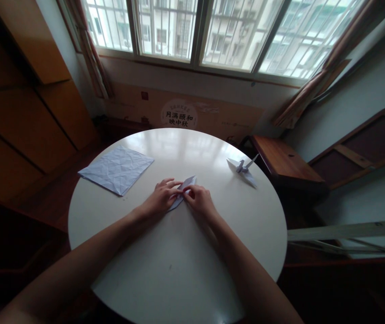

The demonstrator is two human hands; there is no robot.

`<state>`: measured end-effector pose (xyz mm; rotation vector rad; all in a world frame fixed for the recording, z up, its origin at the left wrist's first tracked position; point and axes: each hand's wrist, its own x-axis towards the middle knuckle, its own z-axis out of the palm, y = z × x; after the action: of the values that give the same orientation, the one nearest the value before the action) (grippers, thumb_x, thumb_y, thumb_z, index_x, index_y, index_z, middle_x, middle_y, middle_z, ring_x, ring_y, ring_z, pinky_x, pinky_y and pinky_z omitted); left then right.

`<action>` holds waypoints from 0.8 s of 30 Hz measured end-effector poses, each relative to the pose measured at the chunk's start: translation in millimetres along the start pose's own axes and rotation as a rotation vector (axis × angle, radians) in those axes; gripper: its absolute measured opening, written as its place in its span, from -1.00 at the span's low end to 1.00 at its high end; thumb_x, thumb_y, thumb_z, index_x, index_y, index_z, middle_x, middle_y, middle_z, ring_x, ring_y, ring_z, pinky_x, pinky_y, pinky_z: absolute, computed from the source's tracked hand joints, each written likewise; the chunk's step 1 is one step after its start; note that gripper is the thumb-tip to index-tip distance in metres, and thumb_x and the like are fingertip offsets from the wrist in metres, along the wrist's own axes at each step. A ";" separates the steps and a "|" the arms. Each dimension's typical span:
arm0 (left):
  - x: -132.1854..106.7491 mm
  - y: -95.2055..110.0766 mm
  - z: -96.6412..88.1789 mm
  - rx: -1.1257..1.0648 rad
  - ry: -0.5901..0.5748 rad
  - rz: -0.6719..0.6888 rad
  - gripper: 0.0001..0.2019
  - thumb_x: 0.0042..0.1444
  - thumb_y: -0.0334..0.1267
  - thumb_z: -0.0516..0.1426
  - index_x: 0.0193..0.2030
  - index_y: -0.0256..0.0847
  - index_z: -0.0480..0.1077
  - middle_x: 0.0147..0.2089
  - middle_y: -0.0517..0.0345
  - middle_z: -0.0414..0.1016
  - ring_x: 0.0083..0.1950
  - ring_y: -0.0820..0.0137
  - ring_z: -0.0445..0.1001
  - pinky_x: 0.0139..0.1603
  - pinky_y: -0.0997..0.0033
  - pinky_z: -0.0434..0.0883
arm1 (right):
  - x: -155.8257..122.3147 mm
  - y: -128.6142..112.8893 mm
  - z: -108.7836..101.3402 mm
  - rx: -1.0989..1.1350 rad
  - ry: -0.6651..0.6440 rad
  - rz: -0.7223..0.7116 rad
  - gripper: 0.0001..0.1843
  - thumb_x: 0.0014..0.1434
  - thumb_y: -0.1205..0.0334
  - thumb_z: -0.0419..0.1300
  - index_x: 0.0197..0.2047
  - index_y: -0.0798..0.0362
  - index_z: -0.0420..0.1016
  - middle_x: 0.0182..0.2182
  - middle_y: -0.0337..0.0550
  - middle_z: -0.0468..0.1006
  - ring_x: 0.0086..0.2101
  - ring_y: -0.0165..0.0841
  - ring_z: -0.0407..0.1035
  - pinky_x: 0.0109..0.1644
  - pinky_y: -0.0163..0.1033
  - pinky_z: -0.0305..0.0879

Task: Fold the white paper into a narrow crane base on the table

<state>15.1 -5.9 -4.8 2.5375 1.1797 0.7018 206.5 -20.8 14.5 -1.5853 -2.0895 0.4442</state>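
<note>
The round white table [178, 279] carries all the paper, and what lies on it shows several stages of folding side by side. Toward its far left edge lies the large creased sheet [120, 168], opened out flat, one corner reaching the rim; fold lines cross its whole surface, yet it holds no shape, so any folding there would have to be done over. The two hands meet near the middle of the table, well in from every edge. The left hand [163, 195] lies over the near left side of the work with its fingers on the paper, and I cannot tell whether it grips or only presses. The right hand [201, 200] comes in from the other side and seems to pinch the paper between thumb and forefinger. Near the far right edge, apart from both hands, stands the paper bird [242, 170], which looks complete, wings spread and thin points raised. Smallest in view is the folded paper [188, 181], in the middle of the table under and between the fingers, its long axis slanting away to the right. It looks partly done: already reduced to a narrow, pointed form, but no spread wings show, and further folds seem left. The fingers hide its centre, so the exact fold is unclear.
</note>
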 end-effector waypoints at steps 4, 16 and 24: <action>0.5 -0.7 0.4 0.023 -0.035 -0.010 -0.61 0.29 -0.40 0.12 0.18 0.03 0.48 0.36 0.17 0.34 0.41 0.01 0.14 0.35 -0.15 0.20 | 1.4 4.4 0.4 0.001 -0.002 -0.026 -0.81 0.22 0.30 0.23 -0.13 -0.01 0.64 -0.39 -0.19 0.58 -0.32 -0.33 0.41 -0.16 -0.27 0.20; 0.4 -0.1 -4.1 0.062 -0.051 -0.012 -0.65 0.34 -0.20 0.11 0.23 -0.09 0.43 0.27 0.06 0.45 0.29 0.09 0.38 0.30 0.00 0.27 | 0.6 5.1 -0.2 -0.036 -0.022 -0.022 -0.78 0.23 0.25 0.24 -0.07 -0.03 0.64 -0.34 -0.15 0.56 -0.25 -0.29 0.41 -0.09 -0.23 0.23; -0.4 -2.9 -12.2 0.012 -0.071 0.087 -0.75 0.33 -0.29 0.11 0.08 -0.11 0.53 0.11 0.01 0.53 0.15 0.20 0.47 0.21 0.11 0.34 | 2.0 8.2 -3.3 -0.099 -0.032 0.040 -0.76 0.26 0.29 0.21 -0.06 -0.10 0.65 -0.25 -0.11 0.56 -0.14 -0.24 0.42 0.01 -0.18 0.21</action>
<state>6.6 -4.1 4.3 2.6141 1.0592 0.6204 214.5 -16.7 13.3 -1.6893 -2.1364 0.3879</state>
